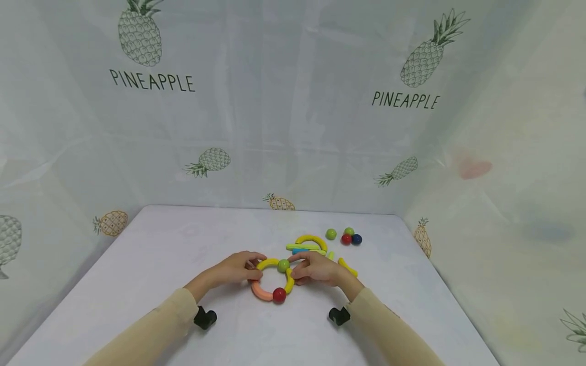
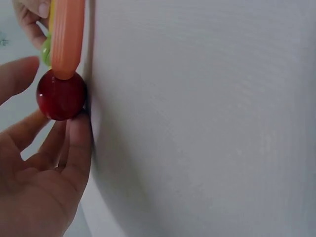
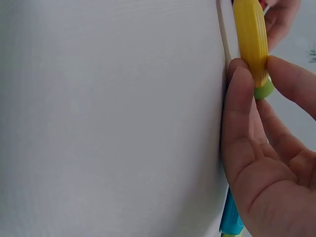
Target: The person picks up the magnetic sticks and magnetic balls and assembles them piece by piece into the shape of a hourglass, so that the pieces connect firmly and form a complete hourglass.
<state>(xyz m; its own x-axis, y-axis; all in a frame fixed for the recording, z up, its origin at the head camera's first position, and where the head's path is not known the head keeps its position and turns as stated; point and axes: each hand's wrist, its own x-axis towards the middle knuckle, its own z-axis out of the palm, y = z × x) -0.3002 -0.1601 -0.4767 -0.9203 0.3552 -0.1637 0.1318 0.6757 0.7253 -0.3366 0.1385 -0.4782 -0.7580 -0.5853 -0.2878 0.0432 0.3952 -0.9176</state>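
A ring of curved sticks and balls lies on the white table [image 1: 247, 335]. Its orange curved stick [image 1: 261, 292] joins a red ball [image 1: 279, 295], and a green ball [image 1: 283, 265] sits at the far side between yellow curved sticks [image 1: 290, 282]. My left hand [image 1: 240, 266] has its fingers curled round another red ball [image 2: 61, 96] at the orange stick's left end; that ball is hidden in the head view. With its thumb and fingers, my right hand [image 1: 317, 269] pinches the yellow curved stick [image 3: 252, 39] on the ring's right side.
Behind the right hand lie a yellow curved stick [image 1: 311, 238], a pale green stick [image 1: 302, 247] and a blue stick [image 1: 299, 251]. Farther right are another yellow stick [image 1: 348, 267], a dark blue ball [image 1: 357, 239], a red ball [image 1: 346, 239] and green balls [image 1: 331, 234].
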